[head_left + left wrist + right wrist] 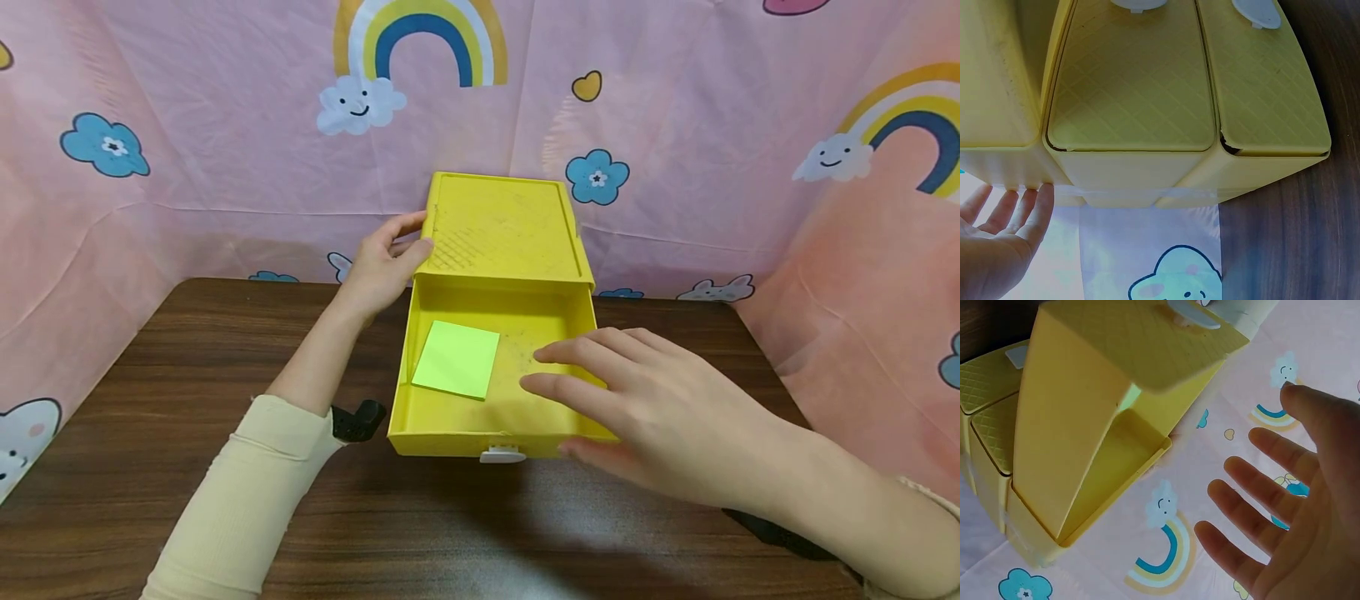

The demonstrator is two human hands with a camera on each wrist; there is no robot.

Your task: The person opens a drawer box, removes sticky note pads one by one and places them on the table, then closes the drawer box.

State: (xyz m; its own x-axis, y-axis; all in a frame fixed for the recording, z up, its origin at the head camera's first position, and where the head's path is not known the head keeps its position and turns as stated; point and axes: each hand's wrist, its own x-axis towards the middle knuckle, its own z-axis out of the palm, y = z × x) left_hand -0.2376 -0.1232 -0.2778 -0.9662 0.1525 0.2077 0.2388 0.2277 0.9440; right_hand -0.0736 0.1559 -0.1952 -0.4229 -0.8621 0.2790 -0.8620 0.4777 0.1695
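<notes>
A yellow drawer cabinet (510, 221) stands at the back of the table with its top drawer (528, 412) pulled out toward me. Inside that drawer, on the left, lies a bright green pad of sticky notes (456, 360). My left hand (381, 271) rests against the cabinet's left side; the left wrist view shows its fingertips (1045, 190) touching the wall below the rim. Over the drawer's front right corner hovers my right hand (637, 408), fingers spread and holding nothing. A white handle (502, 455) sits on the drawer front.
Two lower drawers, a middle one (1135, 87) and a bottom one (1266, 87), are closed beneath the pulled-out one. Dark wood-grain table (360, 517) surrounds the cabinet. A pink patterned cloth (240, 125) hangs behind and at both sides.
</notes>
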